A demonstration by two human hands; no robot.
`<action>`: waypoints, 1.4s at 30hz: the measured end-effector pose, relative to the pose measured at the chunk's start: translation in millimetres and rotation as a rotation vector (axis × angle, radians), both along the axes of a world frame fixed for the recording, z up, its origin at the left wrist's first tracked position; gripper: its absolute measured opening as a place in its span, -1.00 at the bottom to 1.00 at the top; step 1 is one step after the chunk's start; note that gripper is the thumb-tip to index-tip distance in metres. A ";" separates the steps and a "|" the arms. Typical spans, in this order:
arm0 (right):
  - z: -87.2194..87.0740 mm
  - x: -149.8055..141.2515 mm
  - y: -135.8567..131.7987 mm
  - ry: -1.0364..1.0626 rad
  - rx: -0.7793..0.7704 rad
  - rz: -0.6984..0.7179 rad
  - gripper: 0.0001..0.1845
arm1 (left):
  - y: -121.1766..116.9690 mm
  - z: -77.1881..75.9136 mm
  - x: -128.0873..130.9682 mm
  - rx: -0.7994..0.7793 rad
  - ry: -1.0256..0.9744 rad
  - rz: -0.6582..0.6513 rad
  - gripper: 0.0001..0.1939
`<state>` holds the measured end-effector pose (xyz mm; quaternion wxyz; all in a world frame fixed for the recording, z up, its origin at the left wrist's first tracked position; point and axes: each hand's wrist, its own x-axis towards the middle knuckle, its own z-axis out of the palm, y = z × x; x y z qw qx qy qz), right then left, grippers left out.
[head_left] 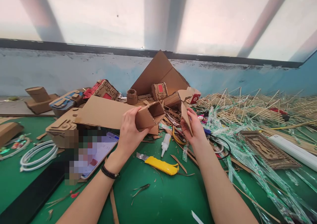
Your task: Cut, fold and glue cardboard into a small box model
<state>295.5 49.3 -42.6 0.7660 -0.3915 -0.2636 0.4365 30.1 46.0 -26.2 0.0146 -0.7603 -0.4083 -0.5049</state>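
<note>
My left hand (130, 130) is closed around a folded cardboard tube (150, 114) with a square open end that faces right. My right hand (194, 126) pinches a small flat cardboard piece (185, 116), held just to the right of the tube's open end and apart from it. Both are raised above the green mat (163, 197). Below the hands lie a yellow utility knife (159, 164) with its blade out and a small white glue bottle (165, 144).
A phone (99, 153) lies left of my left wrist. Cardboard models and scraps (104, 90) pile at the back. Wooden sticks (260, 108) and plastic wrappers (247, 158) cover the right side. White coiled cord (37, 154) lies far left. A laser-cut cardboard panel (268, 149) sits right.
</note>
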 end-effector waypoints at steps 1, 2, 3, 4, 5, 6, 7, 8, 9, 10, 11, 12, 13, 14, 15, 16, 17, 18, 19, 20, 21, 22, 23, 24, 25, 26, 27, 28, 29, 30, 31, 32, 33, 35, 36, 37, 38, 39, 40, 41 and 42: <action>5.8 -6.2 -4.0 -0.054 -0.048 -0.062 -0.43 | 0.9 1.4 -1.6 -0.001 -0.014 0.016 -0.22; 12.6 -13.3 -8.9 -0.106 -0.022 -0.121 -0.28 | 1.8 2.7 -3.4 -0.002 -0.027 0.033 -0.22; 19.7 -21.0 -14.5 -0.151 0.071 -0.156 -0.16 | 2.5 4.1 -5.2 -0.003 -0.040 0.051 -0.22; 26.5 -28.6 -20.5 -0.201 0.156 -0.173 -0.10 | 3.2 5.2 -6.9 -0.005 -0.052 0.067 -0.22; 32.4 -35.8 -26.4 -0.251 0.217 -0.165 -0.10 | 3.8 6.0 -8.3 -0.008 -0.063 0.080 -0.22; 37.1 -42.2 -31.9 -0.290 0.248 -0.182 -0.18 | 4.3 6.6 -9.6 -0.012 -0.072 0.092 -0.21; 40.5 -47.5 -36.7 -0.333 0.263 -0.213 -0.30 | 4.8 6.8 -10.4 -0.016 -0.080 0.103 -0.21; 42.9 -51.5 -40.7 -0.369 0.272 -0.256 -0.43 | 5.1 6.7 -11.0 -0.021 -0.087 0.115 -0.22; 44.4 -54.6 -44.0 -0.394 0.279 -0.308 -0.55 | 5.3 6.4 -11.1 -0.026 -0.092 0.127 -0.22; 45.6 -56.7 -46.4 -0.413 0.289 -0.357 -0.63 | 5.3 6.0 -10.9 -0.030 -0.096 0.134 -0.23; 46.6 -58.2 -48.3 -0.429 0.305 -0.402 -0.69 | 5.1 5.6 -10.3 -0.034 -0.097 0.133 -0.23; 47.6 -59.3 -49.7 -0.444 0.323 -0.433 -0.71 | 4.7 5.2 -9.4 -0.038 -0.099 0.126 -0.23; 48.6 -60.2 -50.7 -0.468 0.340 -0.444 -0.72 | 4.1 4.9 -8.3 -0.040 -0.098 0.112 -0.23; 49.4 -60.9 -51.4 -0.504 0.359 -0.437 -0.71 | 3.3 4.7 -7.0 -0.043 -0.095 0.093 -0.23; 49.8 -61.5 -51.9 -0.552 0.378 -0.413 -0.69 | 2.5 4.4 -5.7 -0.043 -0.089 0.073 -0.22; 49.4 -61.9 -52.1 -0.607 0.398 -0.376 -0.66 | 1.7 4.2 -4.3 -0.040 -0.080 0.055 -0.22; 48.2 -62.2 -52.1 -0.665 0.417 -0.336 -0.64 | 1.0 3.9 -3.1 -0.034 -0.070 0.038 -0.21; 46.1 -62.3 -51.7 -0.722 0.431 -0.293 -0.62 | 0.5 3.6 -2.1 -0.026 -0.060 0.024 -0.21; 43.1 -62.4 -51.1 -0.778 0.442 -0.253 -0.61 | 0.2 3.3 -1.3 -0.016 -0.053 0.012 -0.20; 39.6 -62.4 -50.4 -0.832 0.445 -0.213 -0.60 | 0.2 2.9 -0.8 -0.007 -0.049 0.003 -0.19; 35.8 -62.5 -49.5 -0.884 0.444 -0.171 -0.59 | 0.4 2.5 -0.5 -0.002 -0.049 -0.003 -0.19; 32.2 -62.8 -48.6 -0.932 0.442 -0.134 -0.57 | 0.7 2.2 -0.5 0.001 -0.052 -0.008 -0.19; 28.9 -63.1 -47.8 -0.976 0.443 -0.105 -0.55 | 1.1 1.8 -0.6 0.002 -0.057 -0.012 -0.19; 26.4 -63.6 -47.2 -1.013 0.450 -0.085 -0.53 | 1.5 1.5 -0.8 0.003 -0.061 -0.015 -0.18; 24.6 -64.2 -46.7 -1.042 0.461 -0.077 -0.52 | 1.8 1.1 -1.0 0.004 -0.064 -0.019 -0.18; 23.7 -64.9 -46.6 -1.063 0.475 -0.079 -0.50 | 1.9 0.8 -1.2 0.005 -0.065 -0.025 -0.18; 23.5 -65.7 -46.6 -1.079 0.494 -0.087 -0.48 | 1.8 0.5 -1.3 0.005 -0.063 -0.031 -0.18; 23.7 -66.4 -46.8 -1.092 0.513 -0.098 -0.46 | 1.6 0.3 -1.3 0.003 -0.061 -0.038 -0.17; 24.1 -67.1 -47.0 -1.101 0.532 -0.110 -0.44 | 1.3 0.1 -1.3 0.000 -0.059 -0.045 -0.18; 24.5 -67.6 -47.1 -1.103 0.546 -0.123 -0.43 | 1.0 -0.1 -1.2 -0.005 -0.057 -0.052 -0.17; 24.5 -67.9 -47.0 -1.104 0.553 -0.135 -0.42 | 0.6 -0.3 -1.1 -0.010 -0.056 -0.056 -0.17; 24.1 -68.0 -46.5 -1.111 0.560 -0.150 -0.43 | 0.3 -0.4 -1.0 -0.014 -0.056 -0.060 -0.18; 23.3 -67.7 -45.7 -1.129 0.573 -0.166 -0.43 | 0.1 -0.6 -0.9 -0.017 -0.056 -0.061 -0.18; 20.7 -66.6 -43.2 -1.194 0.616 -0.206 -0.42 | 0.0 -1.0 -0.7 -0.015 -0.058 -0.063 -0.18; 19.3 -65.8 -41.7 -1.230 0.643 -0.230 -0.39 | 0.1 -1.2 -0.7 -0.012 -0.058 -0.063 -0.18; 18.1 -64.9 -40.3 -1.260 0.668 -0.253 -0.36 | 0.3 -1.4 -0.7 -0.009 -0.057 -0.063 -0.17; 17.1 -64.1 -39.0 -1.277 0.684 -0.272 -0.32 | 0.5 -1.5 -0.7 -0.007 -0.056 -0.063 -0.17; 16.5 -63.3 -38.1 -1.284 0.690 -0.288 -0.30 | 0.7 -1.7 -0.7 -0.007 -0.054 -0.062 -0.17; 16.2 -62.8 -37.5 -1.287 0.692 -0.297 -0.28 | 0.8 -1.8 -0.8 -0.007 -0.052 -0.062 -0.17; 16.1 -62.5 -37.2 -1.289 0.690 -0.298 -0.26 | 0.8 -1.9 -0.8 -0.005 -0.049 -0.063 -0.17; 16.2 -62.5 -37.3 -1.290 0.686 -0.292 -0.26 | 0.7 -2.0 -0.8 -0.003 -0.046 -0.064 -0.17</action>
